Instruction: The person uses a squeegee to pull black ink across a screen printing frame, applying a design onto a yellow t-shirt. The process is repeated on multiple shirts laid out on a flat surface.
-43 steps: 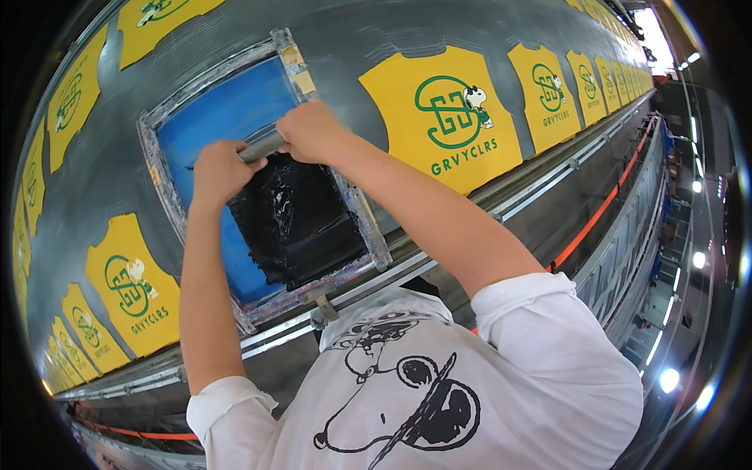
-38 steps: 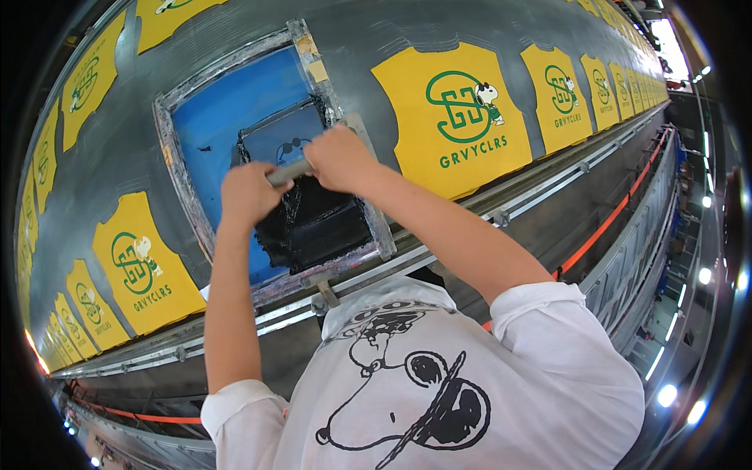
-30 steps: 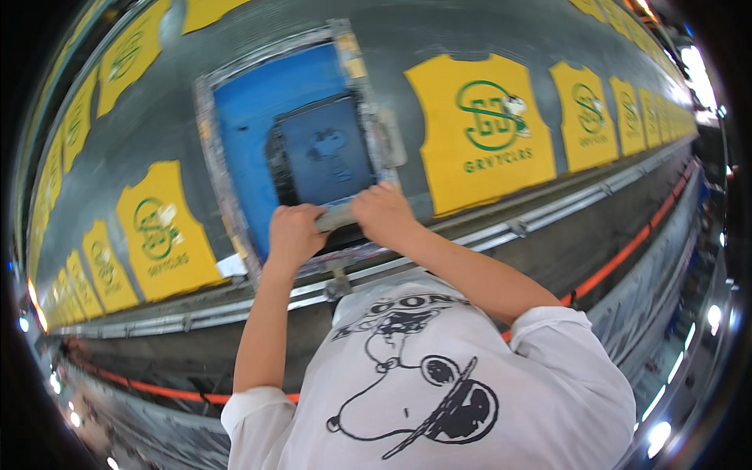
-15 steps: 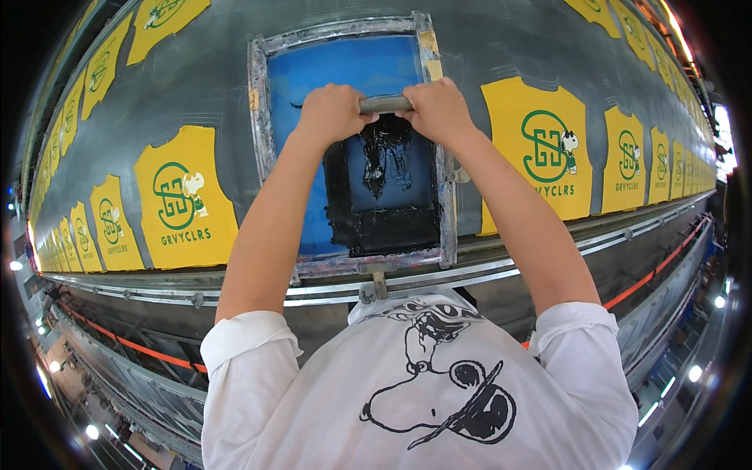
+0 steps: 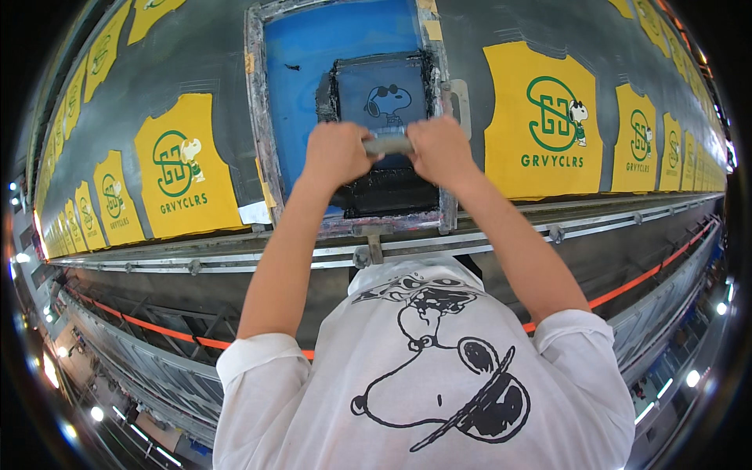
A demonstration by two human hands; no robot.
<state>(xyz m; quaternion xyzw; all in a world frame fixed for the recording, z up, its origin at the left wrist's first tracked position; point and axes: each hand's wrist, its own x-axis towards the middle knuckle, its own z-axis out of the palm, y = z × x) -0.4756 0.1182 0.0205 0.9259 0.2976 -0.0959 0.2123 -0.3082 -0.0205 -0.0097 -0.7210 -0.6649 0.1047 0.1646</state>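
Both of my hands grip a grey squeegee held crosswise inside a metal-framed blue screen. My left hand is closed on the squeegee's left part, my right hand on its right part. Above the squeegee, a grey-blue stencil area shows a cartoon dog outline; black ink lies below it, toward me, and along its sides. Yellow garment panels with green printed logos and cartoon figures lie either side of the screen, one large at right, another at left.
A long grey printing bed carries several more yellow panels receding left and right. Along its near edge run a metal rail with clamps and, lower, an orange strip. Small bright lights show at both rims.
The hands and squeegee have moved toward me from half a second ago, leaving the dog outline uncovered above them, after similar back-and-forth strokes earlier. The view has also turned, levelling the bed.
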